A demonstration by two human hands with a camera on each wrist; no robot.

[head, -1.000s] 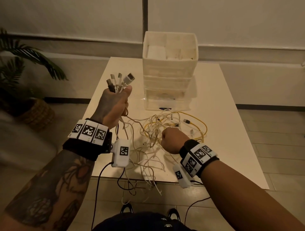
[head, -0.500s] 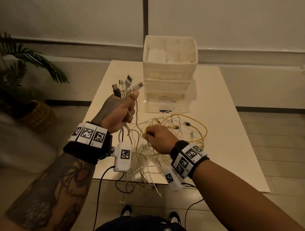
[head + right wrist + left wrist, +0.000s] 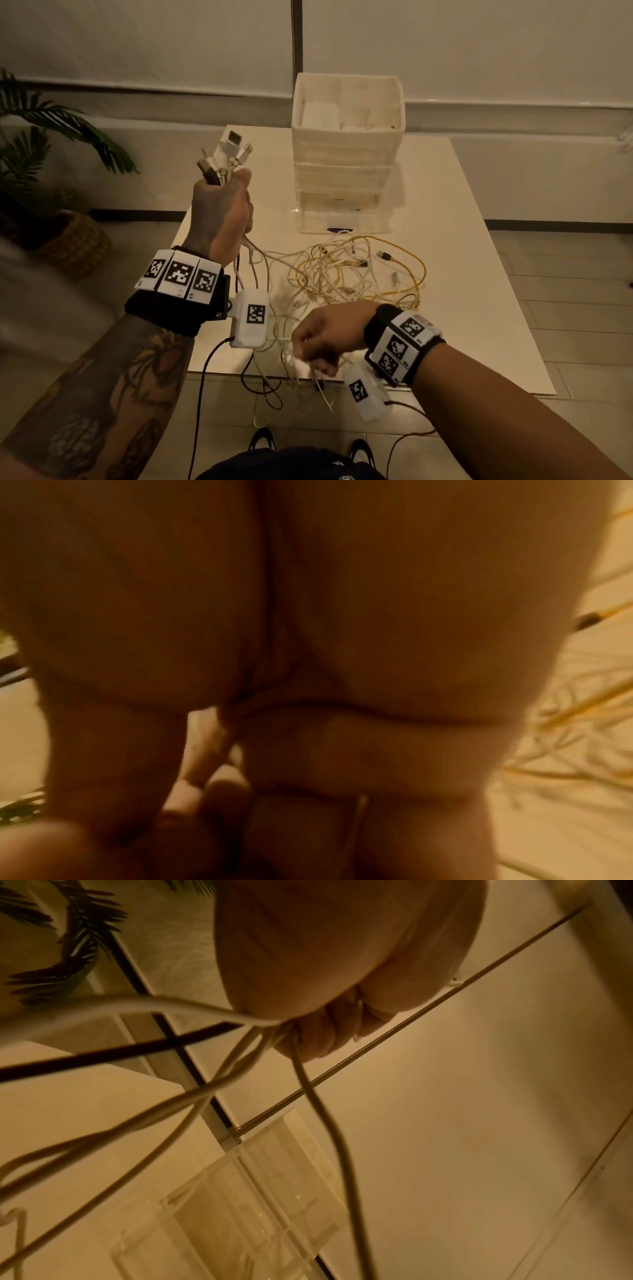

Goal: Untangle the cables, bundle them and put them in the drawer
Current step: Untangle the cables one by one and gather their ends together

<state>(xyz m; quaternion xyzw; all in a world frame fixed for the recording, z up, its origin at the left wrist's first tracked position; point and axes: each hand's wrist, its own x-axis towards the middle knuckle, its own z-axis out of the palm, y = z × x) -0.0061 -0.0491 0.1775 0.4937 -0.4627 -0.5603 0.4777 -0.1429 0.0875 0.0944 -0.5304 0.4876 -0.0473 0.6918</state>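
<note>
My left hand [image 3: 224, 202] is raised above the table's left side and grips a bunch of cable ends, whose white and dark plugs [image 3: 226, 157] stick up out of the fist. Their cords [image 3: 219, 1080] hang down from the fist toward a tangle of white and yellow cables [image 3: 352, 270] on the table. My right hand [image 3: 322, 339] is at the near table edge, fingers curled round thin white cords [image 3: 291, 363] that dangle over the edge. The white drawer unit [image 3: 346, 161] stands at the table's far middle, its clear bottom drawer [image 3: 342, 219] pulled out.
The white table [image 3: 479, 274] has bare surface on the right. A potted plant [image 3: 51, 144] in a woven basket stands on the floor at the left. Dark sensor leads [image 3: 202, 394] hang from both wrists. My shoes [image 3: 263, 442] show below the table edge.
My left hand has lifted the bunch of plugs higher. My right hand has drawn back from the tangle's middle to the near table edge, pulling white cords with it.
</note>
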